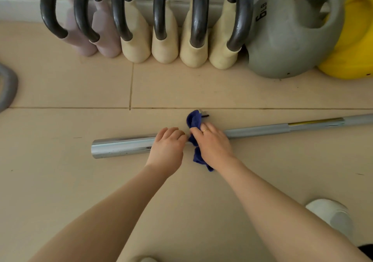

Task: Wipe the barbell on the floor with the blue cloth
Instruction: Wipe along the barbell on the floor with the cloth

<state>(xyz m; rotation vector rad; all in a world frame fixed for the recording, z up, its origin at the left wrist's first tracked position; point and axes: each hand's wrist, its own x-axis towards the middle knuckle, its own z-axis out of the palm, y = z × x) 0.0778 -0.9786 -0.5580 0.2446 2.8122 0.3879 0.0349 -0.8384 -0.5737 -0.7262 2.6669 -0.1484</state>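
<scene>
A silver barbell point(121, 146) lies across the tan tiled floor, its thick chrome sleeve end at the left and its thinner shaft running off to the right. My left hand point(168, 146) grips the bar near the inner end of the sleeve, fingers curled over it. Just to its right, my right hand point(213, 144) holds the blue cloth point(194, 120) wrapped around the bar. Cloth ends stick out above and below the hand. The bar section under both hands is hidden.
Along the wall stand several handled weights, pale purple point(80, 29) and cream point(165, 35), then a grey kettlebell point(288, 35) and a yellow one point(355, 45). A grey object point(7, 88) sits at the left edge. A white shoe point(331, 213) is at lower right.
</scene>
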